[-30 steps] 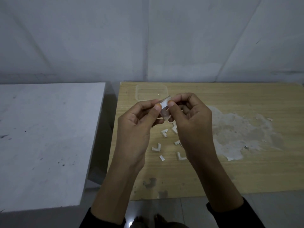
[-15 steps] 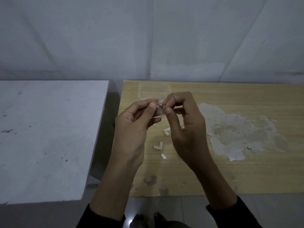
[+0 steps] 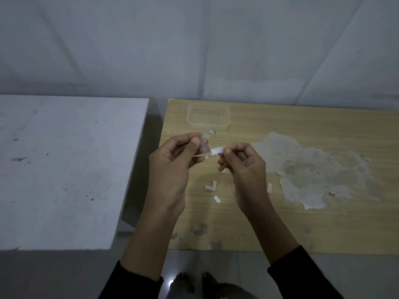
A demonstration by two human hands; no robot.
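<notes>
hands drawn apart, white strip separated from clear piece

since half a second ago the two hands, then closed together on one small item, have separated, and a gap now shows between them. both forearms, in dark sleeves, cross the near edge of the wooden table in its left half. on the surface beyond that edge lie a flat white bit and, just past it, a white l-shaped piece, both between the wrists; another white bit lies just right of the right wrist. above these, the left hand grips the clear piece between thumb and curled fingers, its upper end pointing toward the far edge. the right hand pinches the white strip between thumb and forefinger, remaining fingers curled; the strip's free end is just beside the clear piece, and contact cannot be told. a worn pale patch spreads over the middle of the surface, right of the hands. a clear container stands near the far left corner. a grey slab lies left of the table, apart from it.
</notes>
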